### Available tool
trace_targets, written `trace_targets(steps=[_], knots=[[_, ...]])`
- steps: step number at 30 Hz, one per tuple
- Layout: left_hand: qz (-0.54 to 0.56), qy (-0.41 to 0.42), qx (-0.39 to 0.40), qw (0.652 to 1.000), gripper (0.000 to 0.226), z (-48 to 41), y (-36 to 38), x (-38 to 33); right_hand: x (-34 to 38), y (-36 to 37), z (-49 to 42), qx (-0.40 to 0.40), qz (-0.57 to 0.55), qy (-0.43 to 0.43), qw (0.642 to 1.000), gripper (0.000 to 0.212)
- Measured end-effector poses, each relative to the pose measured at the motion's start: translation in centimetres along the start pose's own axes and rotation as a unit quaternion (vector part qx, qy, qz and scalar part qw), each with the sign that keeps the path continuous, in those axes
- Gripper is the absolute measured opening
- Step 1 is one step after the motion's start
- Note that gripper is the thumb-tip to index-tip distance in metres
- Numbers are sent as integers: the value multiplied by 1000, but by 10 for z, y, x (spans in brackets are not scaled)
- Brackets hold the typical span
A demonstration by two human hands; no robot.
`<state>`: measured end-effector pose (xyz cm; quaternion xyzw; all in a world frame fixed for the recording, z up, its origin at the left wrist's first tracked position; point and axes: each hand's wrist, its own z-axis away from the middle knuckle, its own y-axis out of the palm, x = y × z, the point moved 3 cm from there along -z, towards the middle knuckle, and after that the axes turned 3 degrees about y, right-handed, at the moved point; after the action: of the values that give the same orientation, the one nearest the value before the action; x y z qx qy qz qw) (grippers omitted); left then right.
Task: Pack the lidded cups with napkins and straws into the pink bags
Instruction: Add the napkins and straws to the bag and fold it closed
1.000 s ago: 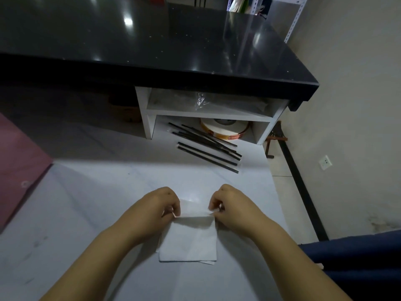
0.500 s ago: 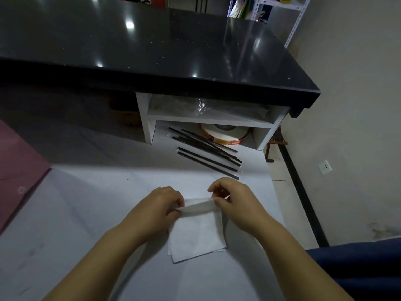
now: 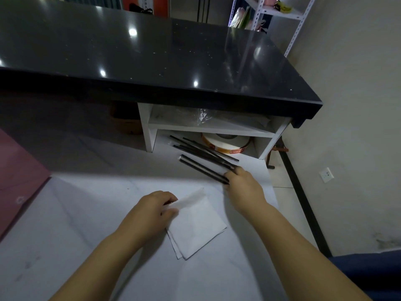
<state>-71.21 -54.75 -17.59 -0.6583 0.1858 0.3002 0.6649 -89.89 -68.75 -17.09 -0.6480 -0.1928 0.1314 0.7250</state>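
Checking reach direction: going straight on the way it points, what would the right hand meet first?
The black straws: the right hand is at their near ends, though blur hides whether it touches them yet.

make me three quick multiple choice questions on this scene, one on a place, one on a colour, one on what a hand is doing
1. Where does the round white roll lie?
A. on the black counter
B. in the lower compartment of the white shelf unit
C. on the floor

2. What colour are the straws?
A. black
B. pink
C. yellow

3. What is the left hand doing?
A. holding a cup
B. lying flat and empty
C. pinching the edge of a napkin

Answers:
1 B: the roll sits under the shelf board, behind the straws.
2 A: every straw shows as a thin black stick.
3 C: its fingers grip the top napkin's raised edge.
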Motion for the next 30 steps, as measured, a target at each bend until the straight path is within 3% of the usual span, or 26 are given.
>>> trace_targets(steps=[8,12,17,23,27,30], knots=[[8,-41,-30,999,8,9,-10,4,7,3,13,37,71,23,997,30],[11,-34,-52,998,10,22,-23,-1,7,-4,24,49,20,32,998,22],[-19,17,-119,993,11,45,-64,-16,22,-34,38,-27,-148,-4,989,9],[-111,137,-197,965,4,80,-151,-51,65,-94,49,-137,-255,-105,951,8],[-147,200,-242,938,24,104,-218,-68,111,-138,55,-170,-304,-166,923,6],[-188,228,-266,918,25,118,-266,-68,150,-165,60,-188,-325,-202,904,6]])
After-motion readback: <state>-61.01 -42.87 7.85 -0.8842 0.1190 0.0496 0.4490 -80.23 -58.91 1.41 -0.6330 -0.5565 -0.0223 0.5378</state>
